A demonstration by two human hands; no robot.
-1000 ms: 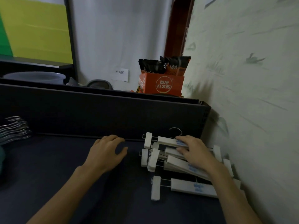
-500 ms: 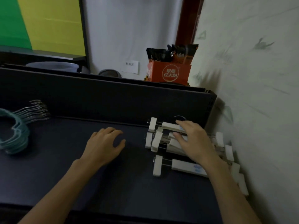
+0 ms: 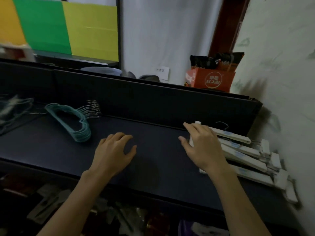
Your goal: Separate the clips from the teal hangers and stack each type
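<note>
A pale papered wall [image 3: 281,57] closes the right side of the room, and a board with green and yellow panels [image 3: 68,29] hangs at the back left above a long dark worktop [image 3: 153,167] with a raised dark back panel [image 3: 153,103]. Behind that panel sits a red carton [image 3: 213,80] with dark snack bags [image 3: 216,60] standing in it, beside a small white label [image 3: 161,72] on the white wall. On the worktop's right end, against the papered wall, lies a pile of white clip hangers [image 3: 243,155], their bars overlapping and their clips pointing outward at both ends. At the left end lies a stack of teal hangers [image 3: 76,126], nested together with their wire hooks fanned toward the back panel; further grey wire shapes at the far left are too blurred to name. The right hand [image 3: 202,147] lies over the left end of the white pile with fingers spread and relaxed, touching a white clip under its palm; whether it actually grips the clip cannot be told. The left hand [image 3: 114,152] rests on the bare worktop between the two piles, fingers loosely bent and holding nothing.
</note>
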